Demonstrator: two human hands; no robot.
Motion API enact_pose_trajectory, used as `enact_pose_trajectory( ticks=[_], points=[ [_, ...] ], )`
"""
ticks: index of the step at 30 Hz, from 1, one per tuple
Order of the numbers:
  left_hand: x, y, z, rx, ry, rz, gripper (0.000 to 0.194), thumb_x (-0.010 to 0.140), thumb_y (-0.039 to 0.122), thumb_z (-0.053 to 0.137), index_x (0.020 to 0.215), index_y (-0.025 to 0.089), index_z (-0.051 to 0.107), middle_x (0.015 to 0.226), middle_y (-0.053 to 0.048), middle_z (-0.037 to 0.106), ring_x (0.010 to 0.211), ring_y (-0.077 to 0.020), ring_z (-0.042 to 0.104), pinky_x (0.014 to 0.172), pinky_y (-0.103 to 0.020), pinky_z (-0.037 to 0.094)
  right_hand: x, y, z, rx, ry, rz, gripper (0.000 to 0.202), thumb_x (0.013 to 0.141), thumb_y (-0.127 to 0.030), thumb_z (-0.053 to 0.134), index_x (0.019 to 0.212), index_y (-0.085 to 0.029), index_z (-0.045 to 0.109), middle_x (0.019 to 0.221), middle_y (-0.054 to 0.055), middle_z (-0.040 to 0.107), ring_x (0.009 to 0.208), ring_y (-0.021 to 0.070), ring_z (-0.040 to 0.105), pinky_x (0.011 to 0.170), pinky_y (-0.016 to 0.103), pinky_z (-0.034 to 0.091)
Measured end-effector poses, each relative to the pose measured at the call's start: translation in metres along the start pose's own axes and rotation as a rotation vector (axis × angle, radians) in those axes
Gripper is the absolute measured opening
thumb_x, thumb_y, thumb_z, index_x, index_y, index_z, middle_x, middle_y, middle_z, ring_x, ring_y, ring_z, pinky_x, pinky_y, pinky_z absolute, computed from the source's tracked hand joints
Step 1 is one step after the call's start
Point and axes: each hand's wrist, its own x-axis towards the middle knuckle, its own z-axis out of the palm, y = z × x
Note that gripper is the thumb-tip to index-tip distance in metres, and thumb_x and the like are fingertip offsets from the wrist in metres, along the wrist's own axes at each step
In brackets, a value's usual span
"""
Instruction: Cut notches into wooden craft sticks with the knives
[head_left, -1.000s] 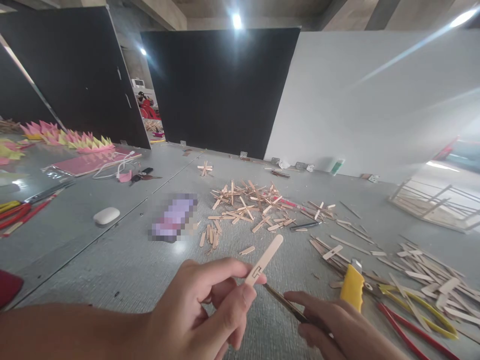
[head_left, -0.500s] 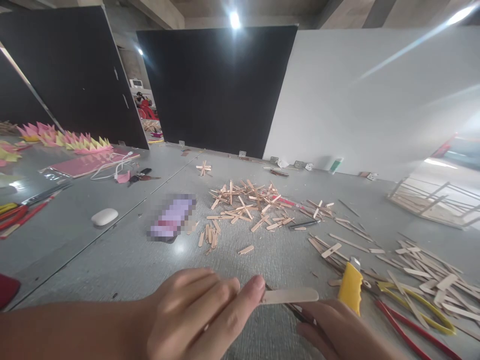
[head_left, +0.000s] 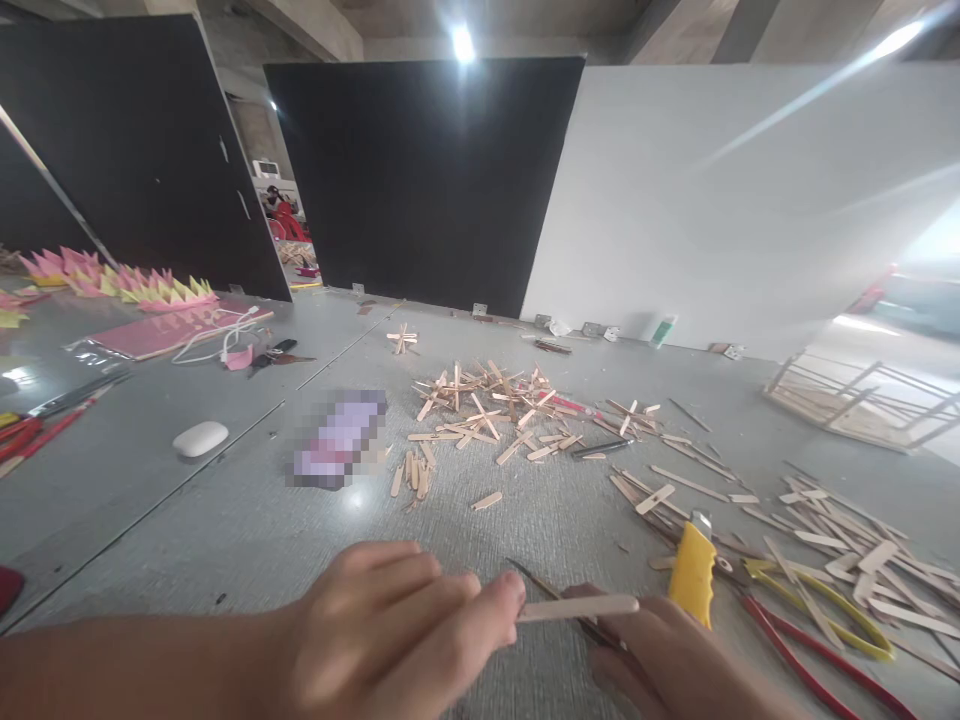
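Observation:
My left hand (head_left: 420, 620) is closed, pinching one end of a popsicle stick (head_left: 581, 607) between thumb and fingers. The free end of the stick points right, above the table. In my right hand (head_left: 675, 650) is a slim dark pointed tool (head_left: 536, 578), perhaps a craft knife; its thin tip reaches out to the left, behind the stick. My right fingers are wrapped round its handle, which is mostly hidden. Whether the tip touches the stick I cannot tell. Past both hands lies a pile of short wooden stick pieces (head_left: 487, 415), several crossed into star shapes.
Close to my right hand lie a yellow-handled cutter (head_left: 694, 575), pliers with red and yellow handles (head_left: 817, 625) and many loose sticks (head_left: 847, 540). A blurred phone (head_left: 337, 440) and a white case (head_left: 200, 439) lie left. Black panels (head_left: 420, 180) stand behind.
The dark tool's tip now shows farther left, beyond the stick. The stick has tilted slightly, its free end a little higher. The view has shifted slightly.

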Motion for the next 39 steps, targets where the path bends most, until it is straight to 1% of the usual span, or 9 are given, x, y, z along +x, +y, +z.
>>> enact_pose_trajectory(
  ticks=[1, 2, 4, 8, 11, 18, 24, 28, 39],
  points=[
    [0.002, 0.004, 0.001, 0.000, -0.032, 0.001, 0.028, 0.098, 0.041, 0.060, 0.121, 0.037, 0.074, 0.086, -0.005, 0.081, 0.075, -0.0257, 0.074, 0.082, -0.045, 0.060, 0.000, 0.000, 0.000, -0.001, -0.004, -0.004, 0.023, 0.086, -0.019, 0.063, 0.100, -0.029, 0.078, 0.081, 0.004, 0.077, 0.074, 0.0230, 0.075, 0.071, 0.029, 0.059],
    [0.003, 0.009, 0.001, -0.030, 0.019, -0.042, 0.026, 0.097, 0.045, 0.060, 0.116, 0.035, 0.076, 0.074, -0.003, 0.078, 0.064, -0.0229, 0.071, 0.074, -0.041, 0.060, 0.000, 0.000, 0.000, -0.003, -0.009, -0.007, 0.024, 0.086, -0.018, 0.063, 0.102, -0.029, 0.078, 0.081, 0.004, 0.077, 0.074, 0.0230, 0.075, 0.072, 0.029, 0.059],
    [0.006, 0.017, 0.003, -0.188, -0.007, -0.151, 0.031, 0.096, 0.053, 0.058, 0.108, 0.031, 0.076, 0.062, -0.001, 0.071, 0.052, -0.0189, 0.066, 0.054, -0.031, 0.057, 0.000, -0.001, -0.002, -0.003, -0.020, -0.009, 0.026, 0.087, -0.016, 0.061, 0.104, -0.029, 0.077, 0.082, 0.004, 0.077, 0.074, 0.0221, 0.075, 0.071, 0.028, 0.058],
    [0.009, 0.028, 0.005, -0.439, -0.115, -0.352, 0.034, 0.088, 0.058, 0.064, 0.097, 0.026, 0.071, 0.055, 0.000, 0.061, 0.050, -0.0142, 0.056, 0.047, -0.024, 0.046, -0.001, -0.006, -0.005, 0.012, -0.049, -0.007, 0.025, 0.088, -0.012, 0.059, 0.098, -0.028, 0.075, 0.080, 0.002, 0.076, 0.071, 0.0193, 0.073, 0.067, 0.026, 0.056],
    [0.008, 0.030, 0.004, -0.492, -0.156, -0.437, 0.039, 0.084, 0.061, 0.066, 0.092, 0.024, 0.068, 0.053, 0.002, 0.054, 0.049, -0.0125, 0.048, 0.044, -0.023, 0.040, -0.001, -0.007, -0.006, 0.018, -0.079, -0.018, 0.022, 0.091, -0.012, 0.058, 0.094, -0.027, 0.074, 0.082, 0.002, 0.075, 0.073, 0.0185, 0.072, 0.069, 0.026, 0.056],
    [0.007, 0.024, 0.003, -0.494, -0.196, -0.501, 0.043, 0.083, 0.067, 0.067, 0.094, 0.025, 0.065, 0.056, 0.002, 0.056, 0.053, -0.0137, 0.052, 0.048, -0.023, 0.040, 0.002, -0.006, -0.006, 0.012, -0.112, 0.010, 0.021, 0.091, -0.011, 0.059, 0.093, -0.026, 0.073, 0.081, 0.001, 0.074, 0.070, 0.0170, 0.071, 0.066, 0.025, 0.054],
    [0.011, 0.028, 0.002, -0.497, -0.198, -0.484, 0.044, 0.085, 0.065, 0.066, 0.097, 0.023, 0.065, 0.057, 0.003, 0.055, 0.055, -0.0131, 0.053, 0.052, -0.022, 0.043, 0.001, -0.003, -0.006, 0.014, -0.123, -0.044, 0.019, 0.095, -0.015, 0.055, 0.102, -0.025, 0.070, 0.084, 0.003, 0.073, 0.071, 0.0169, 0.070, 0.068, 0.026, 0.055],
    [0.010, 0.030, 0.002, -0.480, -0.181, -0.484, 0.045, 0.086, 0.066, 0.064, 0.098, 0.022, 0.066, 0.057, 0.003, 0.055, 0.054, -0.0120, 0.053, 0.052, -0.022, 0.042, 0.000, -0.003, -0.006, 0.026, -0.125, -0.056, 0.016, 0.097, -0.017, 0.054, 0.098, -0.025, 0.068, 0.083, 0.002, 0.072, 0.071, 0.0168, 0.070, 0.069, 0.026, 0.055],
    [0.008, 0.028, 0.003, -0.466, -0.160, -0.460, 0.046, 0.085, 0.066, 0.064, 0.100, 0.023, 0.070, 0.057, 0.001, 0.058, 0.055, -0.0141, 0.056, 0.053, -0.024, 0.044, 0.000, -0.002, -0.007, 0.027, -0.037, -0.082, 0.017, 0.093, -0.016, 0.059, 0.102, -0.027, 0.070, 0.080, 0.001, 0.073, 0.067, 0.0170, 0.071, 0.066, 0.025, 0.056]
  ],
)
